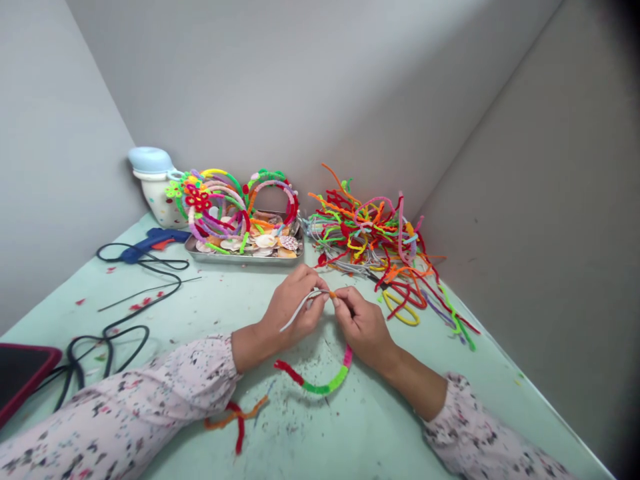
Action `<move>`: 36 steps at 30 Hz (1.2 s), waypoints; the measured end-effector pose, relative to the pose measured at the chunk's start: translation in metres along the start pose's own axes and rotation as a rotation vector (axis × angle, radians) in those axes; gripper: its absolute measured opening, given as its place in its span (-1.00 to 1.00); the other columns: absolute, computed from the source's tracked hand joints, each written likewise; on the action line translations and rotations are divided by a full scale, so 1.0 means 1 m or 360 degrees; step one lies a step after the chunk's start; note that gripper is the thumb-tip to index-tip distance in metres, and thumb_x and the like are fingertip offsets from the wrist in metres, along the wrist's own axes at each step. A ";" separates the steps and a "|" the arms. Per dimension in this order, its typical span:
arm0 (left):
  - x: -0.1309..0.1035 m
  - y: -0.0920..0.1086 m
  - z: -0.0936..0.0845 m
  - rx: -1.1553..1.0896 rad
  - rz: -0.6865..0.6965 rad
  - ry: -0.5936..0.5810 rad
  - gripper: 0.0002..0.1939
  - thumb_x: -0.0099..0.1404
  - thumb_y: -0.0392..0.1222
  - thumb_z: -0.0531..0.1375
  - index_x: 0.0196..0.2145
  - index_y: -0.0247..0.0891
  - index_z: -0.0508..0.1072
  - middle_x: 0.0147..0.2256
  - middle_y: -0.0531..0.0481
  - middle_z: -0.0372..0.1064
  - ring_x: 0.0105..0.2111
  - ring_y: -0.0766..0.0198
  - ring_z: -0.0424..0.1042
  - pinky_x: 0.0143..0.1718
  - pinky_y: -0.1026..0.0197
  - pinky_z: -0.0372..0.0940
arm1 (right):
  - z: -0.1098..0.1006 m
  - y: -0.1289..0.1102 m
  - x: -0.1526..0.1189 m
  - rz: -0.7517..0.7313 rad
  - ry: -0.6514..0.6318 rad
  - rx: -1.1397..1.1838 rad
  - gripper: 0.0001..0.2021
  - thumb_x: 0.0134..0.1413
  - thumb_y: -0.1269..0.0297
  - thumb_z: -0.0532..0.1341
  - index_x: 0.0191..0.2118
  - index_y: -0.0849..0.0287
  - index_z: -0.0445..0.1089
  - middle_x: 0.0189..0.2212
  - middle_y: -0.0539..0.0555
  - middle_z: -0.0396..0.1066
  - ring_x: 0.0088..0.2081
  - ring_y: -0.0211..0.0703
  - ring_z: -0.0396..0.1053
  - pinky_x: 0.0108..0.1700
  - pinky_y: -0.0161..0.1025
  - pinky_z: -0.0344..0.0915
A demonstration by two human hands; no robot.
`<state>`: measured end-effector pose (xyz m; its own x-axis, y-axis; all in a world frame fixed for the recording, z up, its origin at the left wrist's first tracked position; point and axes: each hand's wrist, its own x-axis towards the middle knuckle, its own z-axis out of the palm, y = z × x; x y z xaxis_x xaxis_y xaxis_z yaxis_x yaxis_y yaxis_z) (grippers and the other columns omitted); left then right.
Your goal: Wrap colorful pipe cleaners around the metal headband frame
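Between my two hands is a curved headband (316, 388) wrapped in coloured pipe cleaner, with bands of red, green and pink; its wrapped end hangs below my right hand. My right hand (364, 327) pinches it near a short orange wrap (333, 294). Bare grey band (299, 313) runs from there past my left hand (296, 303), whose thumb and fingers close on it beside the orange wrap. The two hands' fingertips almost meet. Below my left forearm lie loose orange (225, 421) and red (240, 435) pipe cleaner pieces on the table.
A metal tray (245, 260) holds shells and finished coloured headbands. Right of it sits a tangled pile of pipe cleaners (370, 227). At left are a blue glue gun (150, 243) with black cord, a lidded white cup (163, 197) and a red-edged dark device (25, 377).
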<state>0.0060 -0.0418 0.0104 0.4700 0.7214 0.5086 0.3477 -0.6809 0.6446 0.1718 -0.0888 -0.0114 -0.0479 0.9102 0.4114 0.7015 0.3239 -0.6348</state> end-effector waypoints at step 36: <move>0.004 -0.019 0.007 -0.0449 -0.0380 -0.0182 -0.82 0.26 -0.15 0.07 -0.33 -0.28 0.41 -0.45 0.05 0.35 -0.43 0.30 0.31 -0.39 0.29 0.19 | 0.001 0.002 0.006 0.0247 -0.0187 0.0051 -0.80 0.24 0.22 -0.03 -0.20 0.09 0.31 -0.52 -0.06 0.34 -0.46 -0.19 0.30 -0.38 -0.30 0.15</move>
<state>0.0070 -0.0269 -0.0046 0.4955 0.8261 0.2686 0.2291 -0.4225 0.8770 0.1721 -0.0822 -0.0105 -0.0249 0.9731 0.2291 0.6840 0.1837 -0.7060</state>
